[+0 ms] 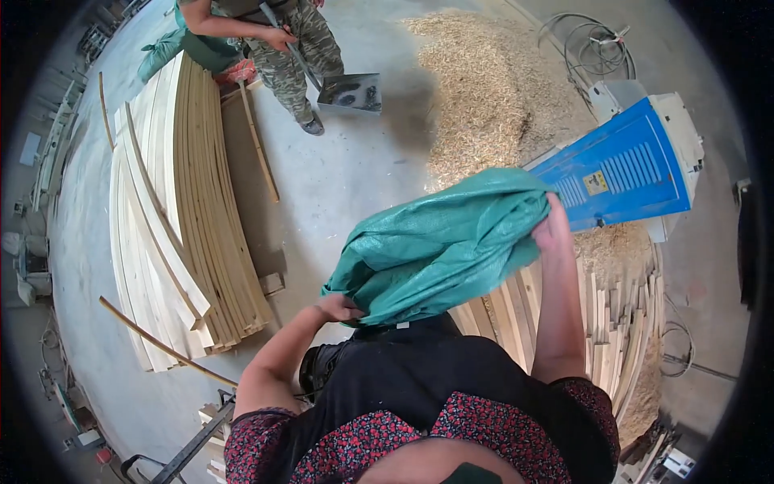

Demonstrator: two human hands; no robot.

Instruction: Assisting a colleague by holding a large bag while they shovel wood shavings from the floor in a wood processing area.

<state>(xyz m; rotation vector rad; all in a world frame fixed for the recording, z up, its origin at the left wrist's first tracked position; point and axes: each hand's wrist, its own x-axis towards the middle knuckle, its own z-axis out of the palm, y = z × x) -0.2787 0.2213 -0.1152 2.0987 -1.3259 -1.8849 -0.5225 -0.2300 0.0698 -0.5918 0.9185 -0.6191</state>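
Note:
Spread between my two hands is a green woven sack (pixel 443 238), its cloth crumpled and folded in front of my body. The near left edge of the sack is gripped by my left hand (pixel 340 307), fingers closed over the cloth. My right hand (pixel 553 223), held farther out, grips the sack's right side, close to the blue machine. The sack looks slack, and its inside is hidden by the folds.
A large heap of wood shavings (pixel 484 89) lies ahead, beside a blue machine (pixel 617 169). Stacked boards (pixel 201 202) stand at left, more timber strips (pixel 617 319) at right. Another person holds a metal shovel (pixel 351 93). A long-handled broom (pixel 260 145) lies on the floor.

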